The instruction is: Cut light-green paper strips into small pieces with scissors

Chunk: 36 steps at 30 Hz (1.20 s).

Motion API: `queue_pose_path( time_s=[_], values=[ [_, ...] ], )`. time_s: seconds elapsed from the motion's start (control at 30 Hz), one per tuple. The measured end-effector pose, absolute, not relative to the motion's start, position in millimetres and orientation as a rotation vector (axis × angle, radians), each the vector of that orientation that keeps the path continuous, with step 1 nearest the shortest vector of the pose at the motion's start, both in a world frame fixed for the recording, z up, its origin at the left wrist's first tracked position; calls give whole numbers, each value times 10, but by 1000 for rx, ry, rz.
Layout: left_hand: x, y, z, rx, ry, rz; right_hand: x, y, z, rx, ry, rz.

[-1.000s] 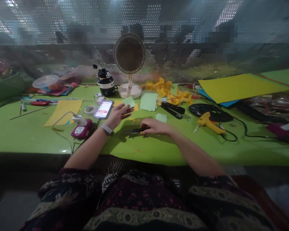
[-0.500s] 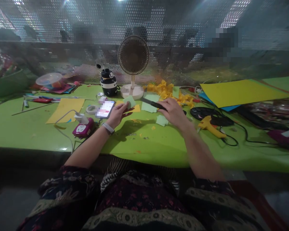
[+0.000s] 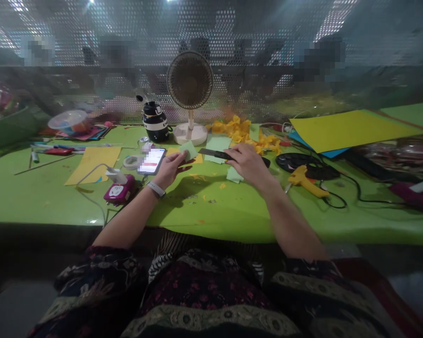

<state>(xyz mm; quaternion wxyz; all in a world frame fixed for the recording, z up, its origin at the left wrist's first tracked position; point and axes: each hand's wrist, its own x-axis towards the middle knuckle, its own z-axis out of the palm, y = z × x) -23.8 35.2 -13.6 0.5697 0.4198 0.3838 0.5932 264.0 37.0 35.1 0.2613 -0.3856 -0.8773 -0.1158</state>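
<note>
My left hand (image 3: 171,170), with a pale watch band on its wrist, pinches a small light green paper piece (image 3: 188,150) above the table. Black scissors (image 3: 213,153) are in my right hand (image 3: 248,164), its fingers closed round the handles. Their dark blades point left toward the paper piece, with a small gap between them. Under and behind the scissors lie a light green sheet (image 3: 218,142) and a smaller light green piece (image 3: 234,175). Yellow-orange paper flowers (image 3: 234,129) are heaped behind my right hand.
A white fan (image 3: 190,134) and a black bottle (image 3: 155,126) stand at the back. Left are a phone (image 3: 151,161), a tape roll (image 3: 131,162) and a purple plug adapter (image 3: 118,192). Right are a yellow glue gun (image 3: 308,182), a black palette-like disc (image 3: 289,164) and yellow sheets (image 3: 356,129).
The scissors' blades have come slightly closer to the green paper piece. The whole view has shifted a little; both hands keep their holds.
</note>
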Motion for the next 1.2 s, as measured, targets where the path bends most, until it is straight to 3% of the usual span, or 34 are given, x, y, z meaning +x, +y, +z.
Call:
queue_pose_path(
  time_s=[1.2],
  values=[
    [-220,327,-103,988,923,1371,2660,377,350,-1047,-2386,-288]
  ],
)
